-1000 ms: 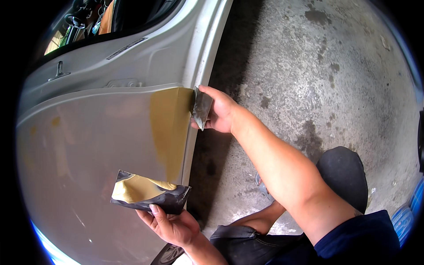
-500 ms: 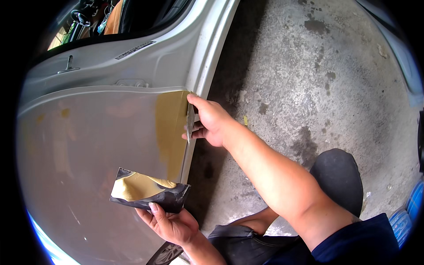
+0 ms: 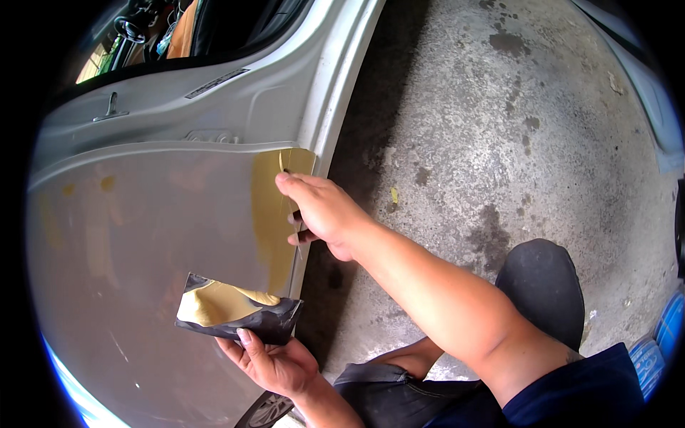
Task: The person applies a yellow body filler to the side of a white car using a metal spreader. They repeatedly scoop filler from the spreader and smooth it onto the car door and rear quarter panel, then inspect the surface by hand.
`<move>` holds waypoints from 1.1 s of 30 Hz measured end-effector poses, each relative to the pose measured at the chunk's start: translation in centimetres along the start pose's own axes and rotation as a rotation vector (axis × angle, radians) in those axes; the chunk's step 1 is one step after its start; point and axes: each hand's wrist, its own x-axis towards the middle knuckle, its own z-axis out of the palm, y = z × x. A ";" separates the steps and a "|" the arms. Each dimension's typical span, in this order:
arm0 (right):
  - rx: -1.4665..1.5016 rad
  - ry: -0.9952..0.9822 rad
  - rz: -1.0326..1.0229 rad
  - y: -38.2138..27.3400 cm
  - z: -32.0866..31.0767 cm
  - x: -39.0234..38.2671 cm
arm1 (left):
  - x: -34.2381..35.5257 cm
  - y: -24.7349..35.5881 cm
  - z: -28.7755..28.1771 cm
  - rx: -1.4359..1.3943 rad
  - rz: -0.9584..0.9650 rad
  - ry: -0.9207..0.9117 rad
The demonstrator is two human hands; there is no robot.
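Note:
In my left hand (image 3: 277, 367) I hold a dark rectangular board (image 3: 271, 324) carrying a mound of pale yellow paste (image 3: 217, 303), low over the car's beige-grey door panel (image 3: 143, 250). My right hand (image 3: 321, 210) grips a thin spreader (image 3: 282, 162), seen almost edge-on, against the tan filler patch (image 3: 265, 207) along the panel's right edge. Its thumb is at the upper part of the blade, the other fingers lower down. Part of the blade is hidden by the hand.
The white door frame (image 3: 328, 85) and window with dark interior (image 3: 214, 25) lie above the panel. My dark-clad knee (image 3: 539, 285) is over stained concrete floor (image 3: 457, 143). Blue tins (image 3: 646, 364) stand at lower right, a grey-blue body panel (image 3: 642, 85) at upper right, a wheel (image 3: 267, 410) below.
My right hand with the spreader has moved left and down, from the door's edge onto the filler patch. My left hand and board have shifted only slightly.

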 end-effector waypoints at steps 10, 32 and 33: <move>-0.343 -0.653 -0.493 4.4 -4.9 -5.3 | 0.2 -0.2 -0.6 -0.065 -0.122 -0.067; 0.334 0.052 0.204 3.1 -7.0 7.1 | 0.1 -0.3 -1.7 -0.062 -0.035 -0.007; 0.317 0.063 0.206 2.8 -6.6 6.8 | 0.1 -0.2 -1.7 -0.063 -0.032 -0.007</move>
